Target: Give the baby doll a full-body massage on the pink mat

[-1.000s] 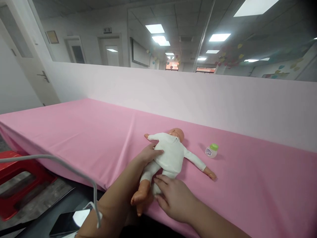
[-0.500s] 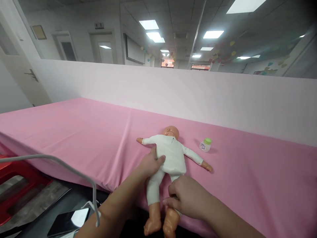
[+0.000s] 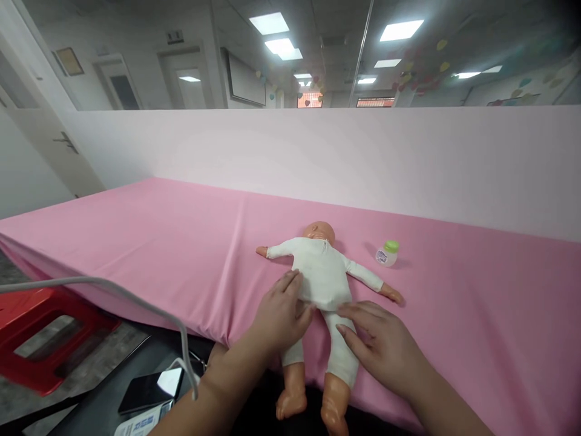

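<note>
A baby doll (image 3: 323,272) in a white cloth suit lies stretched out with its arms spread, its bald head away from me and its bare feet at the near edge. An ear shows on the head, but no face. My left hand (image 3: 282,312) rests with fingers extended along the doll's left-side waist and hip as I see it, thumb apart. Over the upper part of the other leg, my right hand (image 3: 384,342) has its thumb and fingers apart, fingertips at the suit's lower hem. Neither hand grips anything visible.
A small clear jar (image 3: 387,254) with a green lid stands right of the doll on the pink sheet (image 3: 181,242). A grey cable (image 3: 136,297) arches across the lower left, above a phone (image 3: 147,390) and a red plastic stool (image 3: 40,339). A white partition (image 3: 295,151) rises behind.
My right hand has let go of the doll's lower leg and moved up to its hip, fingers opening. My left hand has flattened along the waist. The view has shifted slightly.
</note>
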A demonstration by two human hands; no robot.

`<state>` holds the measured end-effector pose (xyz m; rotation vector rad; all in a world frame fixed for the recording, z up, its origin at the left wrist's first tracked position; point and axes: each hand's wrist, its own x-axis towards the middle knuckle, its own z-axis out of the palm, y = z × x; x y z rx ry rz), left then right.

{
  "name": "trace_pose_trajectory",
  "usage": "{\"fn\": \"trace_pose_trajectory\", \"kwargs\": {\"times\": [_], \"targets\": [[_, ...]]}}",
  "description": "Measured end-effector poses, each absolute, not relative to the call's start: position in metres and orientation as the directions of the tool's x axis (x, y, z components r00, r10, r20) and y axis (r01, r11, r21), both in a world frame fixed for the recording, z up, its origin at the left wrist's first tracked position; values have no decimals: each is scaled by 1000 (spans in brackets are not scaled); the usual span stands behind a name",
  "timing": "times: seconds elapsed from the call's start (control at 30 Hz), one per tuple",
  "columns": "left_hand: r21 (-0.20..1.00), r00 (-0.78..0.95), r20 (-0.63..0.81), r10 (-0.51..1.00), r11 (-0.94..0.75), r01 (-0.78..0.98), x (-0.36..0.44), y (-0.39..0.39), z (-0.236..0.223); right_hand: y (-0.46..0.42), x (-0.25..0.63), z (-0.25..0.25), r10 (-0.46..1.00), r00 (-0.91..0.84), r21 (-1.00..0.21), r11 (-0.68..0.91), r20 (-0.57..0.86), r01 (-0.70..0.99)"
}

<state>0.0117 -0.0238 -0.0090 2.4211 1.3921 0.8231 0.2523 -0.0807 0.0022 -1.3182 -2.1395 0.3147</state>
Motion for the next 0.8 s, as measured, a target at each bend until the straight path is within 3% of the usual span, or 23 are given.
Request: {"fn": "trace_pose_trajectory", "kwargs": {"times": [0.1,0.23,0.43,0.6,0.8], "targets": [[357,560,366,743,-668,653,13,-35,-5,-74,253,-18,859,-291,-367,454,420,812],[309,647,281,709,-705,638,14,-38,-14,-72,242,-39,900,-324,-291,406,291,866],[309,674,193,713,-696,648,11,-33,-15,-72,232,-42,932,-318,-328,360,174,874],[320,661,248,708,-704,634,7,-24,4,-66,237,-16,950,-265,-354,307,162,884],[251,696,232,680,-733,632,12,-9,-1,-53,232,-7,966,-239,-385,258,98,886]]}}
